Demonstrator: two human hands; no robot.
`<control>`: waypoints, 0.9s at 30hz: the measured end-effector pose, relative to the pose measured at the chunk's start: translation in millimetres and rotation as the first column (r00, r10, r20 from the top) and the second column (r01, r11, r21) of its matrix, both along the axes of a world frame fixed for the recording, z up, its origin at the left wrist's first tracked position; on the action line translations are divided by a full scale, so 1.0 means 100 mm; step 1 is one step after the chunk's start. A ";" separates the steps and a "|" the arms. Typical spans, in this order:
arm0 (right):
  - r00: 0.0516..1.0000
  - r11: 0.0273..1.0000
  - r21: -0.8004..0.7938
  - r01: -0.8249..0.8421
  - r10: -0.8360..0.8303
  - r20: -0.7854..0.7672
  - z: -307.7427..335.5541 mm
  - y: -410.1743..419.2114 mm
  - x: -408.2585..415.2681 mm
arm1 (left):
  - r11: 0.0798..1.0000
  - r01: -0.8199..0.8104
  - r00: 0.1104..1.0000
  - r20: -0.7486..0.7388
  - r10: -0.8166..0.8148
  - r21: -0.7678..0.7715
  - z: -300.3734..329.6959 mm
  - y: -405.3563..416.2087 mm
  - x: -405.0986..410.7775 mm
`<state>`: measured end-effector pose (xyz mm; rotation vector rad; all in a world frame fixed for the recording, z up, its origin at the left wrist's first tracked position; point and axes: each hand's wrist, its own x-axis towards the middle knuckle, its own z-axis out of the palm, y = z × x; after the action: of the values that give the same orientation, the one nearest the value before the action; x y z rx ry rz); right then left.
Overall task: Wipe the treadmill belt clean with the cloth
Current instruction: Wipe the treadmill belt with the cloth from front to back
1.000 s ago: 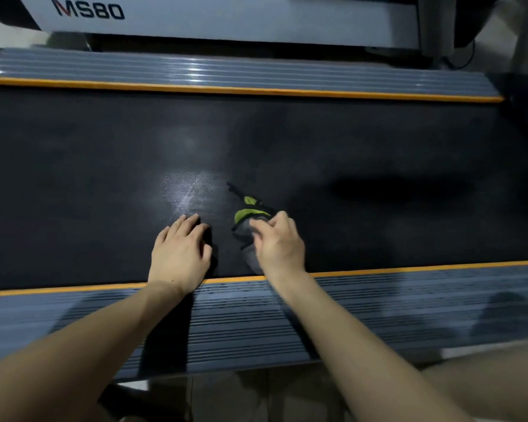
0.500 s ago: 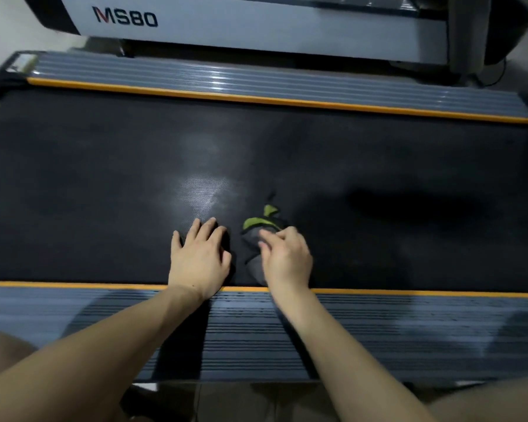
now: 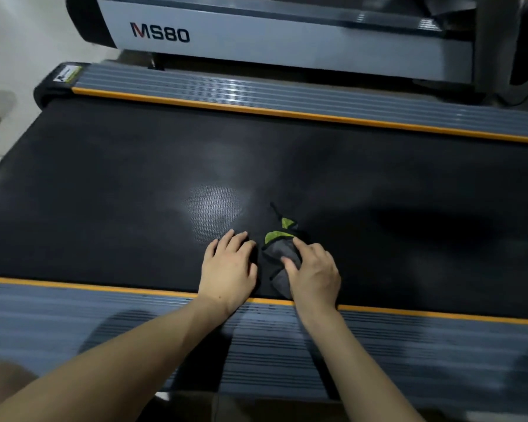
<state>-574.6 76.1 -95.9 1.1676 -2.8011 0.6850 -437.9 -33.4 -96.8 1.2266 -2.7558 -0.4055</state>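
Observation:
The black treadmill belt (image 3: 119, 184) runs across the view from left to right. A crumpled grey cloth (image 3: 279, 254) with green and black patches lies on the belt near its front edge. My right hand (image 3: 313, 274) lies on the cloth, its fingers curled over it and its thumb pressing into the grey fabric. My left hand (image 3: 229, 271) rests flat on the belt just left of the cloth, fingers straight, holding nothing.
Grey ribbed side rails with orange strips border the belt, one at the front (image 3: 165, 327) and one at the back (image 3: 256, 92). A grey housing marked MS80 (image 3: 226, 38) stands behind the far rail. Pale floor (image 3: 9, 71) shows at the left.
The view has swung so more of the belt's left end and the floor shows. Both hands stay together near the front edge; the right hand's fingers have shifted slightly on the cloth.

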 end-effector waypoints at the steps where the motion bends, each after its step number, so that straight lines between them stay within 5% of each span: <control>1: 1.000 1.000 0.002 0.008 -0.008 0.013 0.00 0.00 0.01 | 1.000 0.011 1.000 0.000 -0.011 -0.010 -0.01 0.00 0.00; 13: 0.996 0.998 -0.067 0.009 -0.003 0.087 0.05 0.05 0.07 | 0.972 0.063 0.998 0.030 -0.058 -0.227 0.07 0.05 0.42; 17: 0.997 0.996 -0.093 -0.002 0.010 0.082 0.03 0.06 0.06 | 0.978 -0.074 0.997 -0.034 0.069 -0.194 0.08 0.07 0.45; 27: 0.996 0.999 0.015 -0.043 0.042 0.081 0.10 0.00 -0.01 | 0.986 -0.085 0.992 -0.100 0.070 -0.144 0.05 0.02 0.46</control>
<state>-575.4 76.0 -86.4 1.2331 -2.8607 0.7302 -392.4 -31.4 -92.3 1.2397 -2.5966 -0.2401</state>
